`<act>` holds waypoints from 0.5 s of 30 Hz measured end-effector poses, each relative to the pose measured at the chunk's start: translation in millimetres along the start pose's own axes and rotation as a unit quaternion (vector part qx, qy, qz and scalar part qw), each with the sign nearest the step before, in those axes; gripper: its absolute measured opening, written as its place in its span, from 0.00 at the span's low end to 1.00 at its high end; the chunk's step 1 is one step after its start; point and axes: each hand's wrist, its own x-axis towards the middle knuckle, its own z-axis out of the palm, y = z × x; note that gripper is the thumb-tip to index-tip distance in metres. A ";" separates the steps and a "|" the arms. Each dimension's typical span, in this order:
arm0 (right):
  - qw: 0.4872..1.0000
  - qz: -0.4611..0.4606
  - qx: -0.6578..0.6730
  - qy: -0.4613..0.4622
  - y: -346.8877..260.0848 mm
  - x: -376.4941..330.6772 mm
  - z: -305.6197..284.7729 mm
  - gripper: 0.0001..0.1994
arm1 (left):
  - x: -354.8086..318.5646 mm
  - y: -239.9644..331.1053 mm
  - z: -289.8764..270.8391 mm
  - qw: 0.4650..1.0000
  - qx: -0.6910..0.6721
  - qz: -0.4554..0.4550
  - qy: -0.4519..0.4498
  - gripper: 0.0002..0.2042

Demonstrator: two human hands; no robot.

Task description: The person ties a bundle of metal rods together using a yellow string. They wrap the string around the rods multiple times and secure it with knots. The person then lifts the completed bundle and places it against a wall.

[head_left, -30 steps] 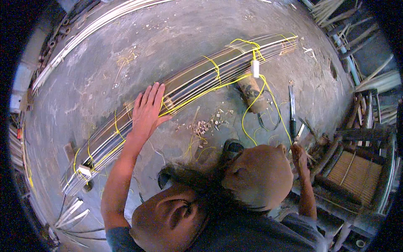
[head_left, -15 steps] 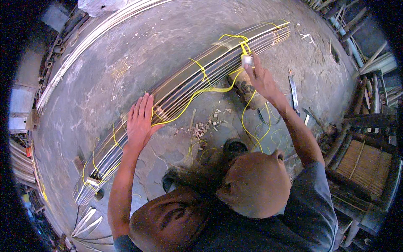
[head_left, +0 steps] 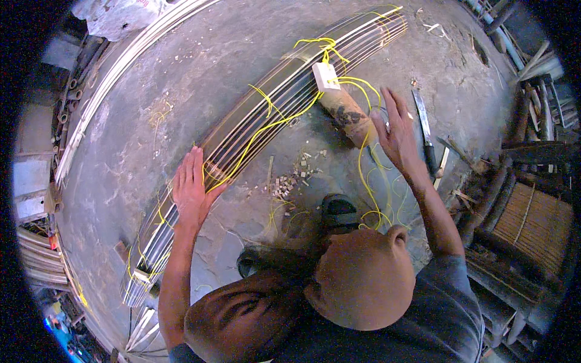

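Note:
A long bundle of thin strips [head_left: 242,121], probably bamboo or wood, runs diagonally over the ground, tied at intervals with yellow cord [head_left: 266,130]. My left hand [head_left: 192,181] lies flat across the strips left of the middle, fingers stretched out, thumb apart along the near edge. A pale rectangular block [head_left: 325,77] hangs at the bundle's near side with yellow cord looped around it. Just below the block, a short thick log [head_left: 346,115] lies under the bundle's edge. Beyond the log's right side my right hand [head_left: 396,133] is open and holds nothing, its fingers spread near a loop of cord.
A long knife with a dark handle [head_left: 425,130] lies right of my right hand. Small cut wood pieces [head_left: 293,178] are scattered before my knees [head_left: 363,278]. Long pale strips [head_left: 115,78] curve along the far left. A wooden frame with a slatted panel [head_left: 532,224] stands at right.
My right hand has left the block and moved right and nearer, exposing the block. My left hand still rests on the bundle. The whole view has shifted somewhat.

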 end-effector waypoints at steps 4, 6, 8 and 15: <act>0.996 -0.009 -0.019 -0.091 13.6 43.7 37.2 0.34 | 2.9 14.9 -3.0 0.999 -0.001 0.002 0.035 0.43; 0.985 0.051 0.048 -0.157 2.4 57.3 40.0 0.34 | 1.9 18.4 0.6 0.998 0.013 0.000 0.061 0.42; 0.945 0.150 0.148 -0.251 -3.8 64.2 39.2 0.33 | -0.3 20.0 0.8 0.997 0.021 -0.006 0.080 0.40; 0.968 0.147 0.106 -0.173 8.7 24.2 13.2 0.18 | -7.8 28.8 -3.0 0.995 0.024 -0.055 0.083 0.37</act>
